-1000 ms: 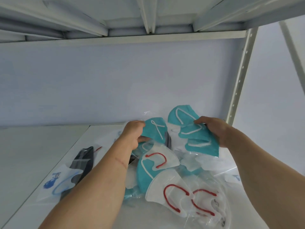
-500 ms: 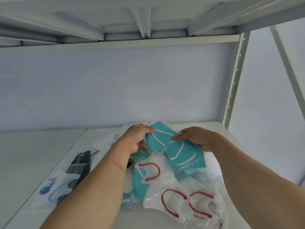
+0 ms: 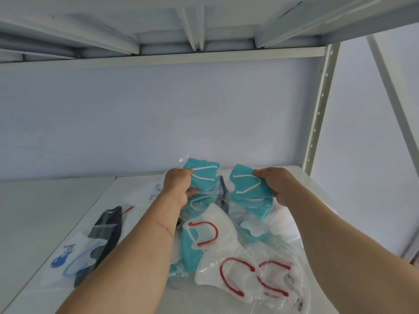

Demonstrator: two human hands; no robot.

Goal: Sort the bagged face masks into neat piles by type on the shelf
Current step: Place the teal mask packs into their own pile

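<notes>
Since half a second ago our two hands have drawn apart: the teal masks we held together at the middle are now split, one bundle in each hand.

From the head camera, our left hand (image 3: 178,185) grips a bagged teal mask with white ear loops (image 3: 202,176), fingers curled round its left edge, lifted above the heap near the back of the shelf. Our right hand (image 3: 277,184) grips a small stack of the same teal masks (image 3: 247,189), pinched at their right edge. The two bundles are apart, with a dark mask (image 3: 223,194) showing in the gap between them.

We judge the sorting to be at an early stage. Only the teal type is being gathered, and no neat pile is visible yet. Below our hands a loose heap remains on the white shelf (image 3: 56,205): white masks with red ear loops (image 3: 209,233), more of them nearer us (image 3: 244,275), and further teal masks (image 3: 189,250) partly buried underneath.

To the left, apart from the heap, lie a black mask (image 3: 106,232) and a white bag with blue print (image 3: 74,257) overlapping it. A shelf upright (image 3: 319,109) stands at the right, and the shelf above hangs low overhead. The slippery, overlapping bags look likely to slide as we pull teal ones free.
</notes>
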